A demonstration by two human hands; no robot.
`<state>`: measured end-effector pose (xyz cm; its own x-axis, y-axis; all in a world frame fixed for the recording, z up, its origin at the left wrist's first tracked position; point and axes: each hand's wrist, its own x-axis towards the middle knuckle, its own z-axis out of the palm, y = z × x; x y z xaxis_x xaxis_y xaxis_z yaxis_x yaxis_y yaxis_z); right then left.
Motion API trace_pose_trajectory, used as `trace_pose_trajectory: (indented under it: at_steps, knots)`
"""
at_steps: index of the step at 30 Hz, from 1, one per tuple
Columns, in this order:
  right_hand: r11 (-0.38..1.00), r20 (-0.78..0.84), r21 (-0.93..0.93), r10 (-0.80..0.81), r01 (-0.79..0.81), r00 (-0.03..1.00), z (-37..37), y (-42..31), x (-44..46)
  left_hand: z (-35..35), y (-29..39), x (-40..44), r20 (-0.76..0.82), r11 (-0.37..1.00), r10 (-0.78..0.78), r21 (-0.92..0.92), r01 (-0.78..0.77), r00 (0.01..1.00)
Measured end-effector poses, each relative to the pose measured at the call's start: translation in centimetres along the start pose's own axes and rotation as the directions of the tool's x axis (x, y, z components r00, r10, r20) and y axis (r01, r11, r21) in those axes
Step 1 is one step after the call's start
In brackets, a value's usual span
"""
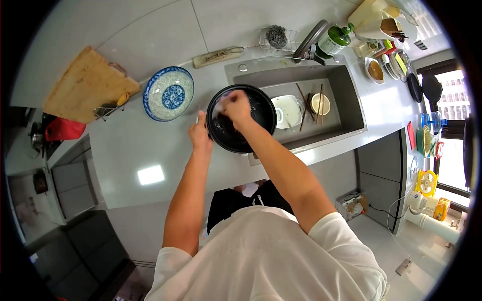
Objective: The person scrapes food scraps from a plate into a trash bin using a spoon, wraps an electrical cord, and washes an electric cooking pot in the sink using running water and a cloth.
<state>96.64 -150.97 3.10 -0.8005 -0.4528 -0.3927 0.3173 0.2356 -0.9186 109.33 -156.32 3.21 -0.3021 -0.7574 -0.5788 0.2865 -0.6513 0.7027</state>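
Observation:
A round black pot (258, 131) is held over the left end of the sink (346, 118), partly above the counter. My left hand (200, 131) grips the pot at its left side, thumb up. Inside the pot is my right hand (236, 106), its fingers closed; something pale and blurred shows beside them, too smeared to name. To the right in the sink sit a white square dish (287, 108), a small cream bowl (321, 104) and several brown chopsticks (304, 113).
A blue-and-white plate (173, 95) lies on the counter to the left, near a wooden cutting board (83, 83). Behind the sink stand a faucet (309, 40), a green soap bottle (332, 42) and a wire rack with a steel scrubber (276, 36).

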Motion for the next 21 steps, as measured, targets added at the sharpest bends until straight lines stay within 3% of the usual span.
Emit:
trace_pose_trajectory:
  at_steps: [1,2,4,5,7,9,11,13,17,21]
  knots:
    - [0.944,-0.127,0.307,0.163,-0.118,0.978,0.1,-0.5,1.0,-0.3,0.0,0.2,0.024,1.000,-0.007,0.024,0.007,1.000]
    - [0.828,-0.220,0.556,0.232,-0.074,0.948,0.2,-0.7,1.5,-0.7,0.0,0.3,0.048,0.999,-0.017,0.048,0.015,0.999]
    - [0.802,-0.330,0.598,0.251,-0.004,0.910,0.2,-1.0,1.6,-0.3,-0.1,0.0,0.060,0.997,-0.026,0.076,0.022,0.998]
    - [0.814,-0.393,0.581,0.245,0.033,0.886,0.8,-1.1,1.4,0.1,-0.3,-0.1,0.048,0.996,-0.022,0.082,0.018,0.999]
    - [0.880,-0.313,0.475,0.153,0.015,0.937,1.5,0.0,0.9,-0.1,-0.8,0.1,0.061,0.994,-0.013,0.107,0.006,0.998]
    - [1.000,-0.247,0.005,-0.020,0.022,0.969,1.7,-0.9,-2.0,-0.8,-1.5,1.3,0.115,0.990,0.000,0.141,-0.016,0.993]
    - [0.979,-0.023,-0.179,-0.101,0.095,0.995,1.2,-0.1,-4.2,0.0,-1.4,1.1,0.043,0.998,0.000,0.057,-0.002,0.999]
    - [0.958,0.275,-0.256,-0.052,0.125,0.960,-1.1,-0.9,-6.9,0.7,-1.0,0.9,0.015,1.000,0.000,-0.002,0.000,1.000]
    - [0.864,0.622,-0.374,-0.036,0.338,0.782,-5.7,-0.6,-7.3,1.2,-0.8,0.6,0.004,0.999,-0.020,-0.034,0.021,1.000]
    - [0.887,0.596,-0.322,-0.081,0.331,0.799,-4.2,-1.3,-5.6,0.4,-1.3,1.8,0.049,1.000,-0.008,0.004,0.008,0.999]
